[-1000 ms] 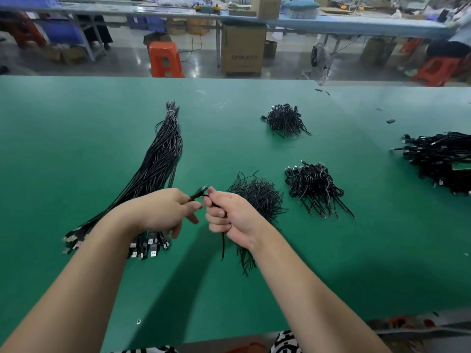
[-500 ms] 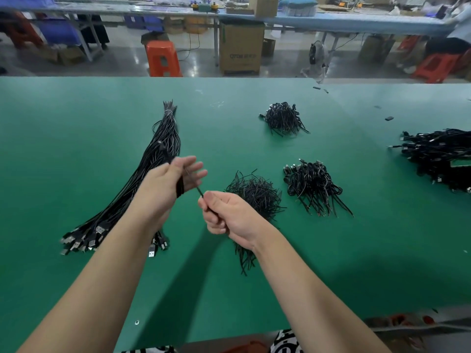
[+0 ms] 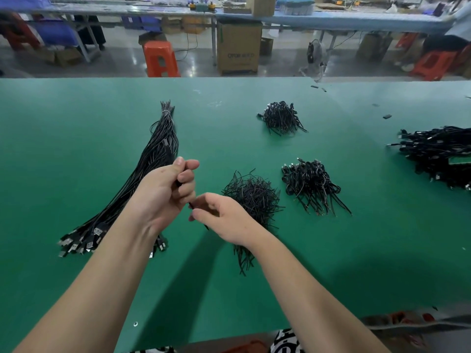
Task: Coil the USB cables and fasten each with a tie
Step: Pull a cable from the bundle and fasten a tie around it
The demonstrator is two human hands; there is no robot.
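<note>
USB cable [image 3: 190, 205] held between both hands above the green table [image 3: 76, 149].
Left hand [image 3: 163, 194] has its fingers curled round the black cable; right hand [image 3: 224, 217] pinches its lower stretch. A long cable bundle [image 3: 153, 159] lies left, a tie pile [image 3: 254, 194] beside the right hand, coiled cables [image 3: 311, 184] beyond.

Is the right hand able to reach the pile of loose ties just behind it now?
Probably yes, but not freely. The right hand hangs right beside the pile of loose ties with nothing between them, yet its fingers pinch the cable that the left hand also grips.
</note>
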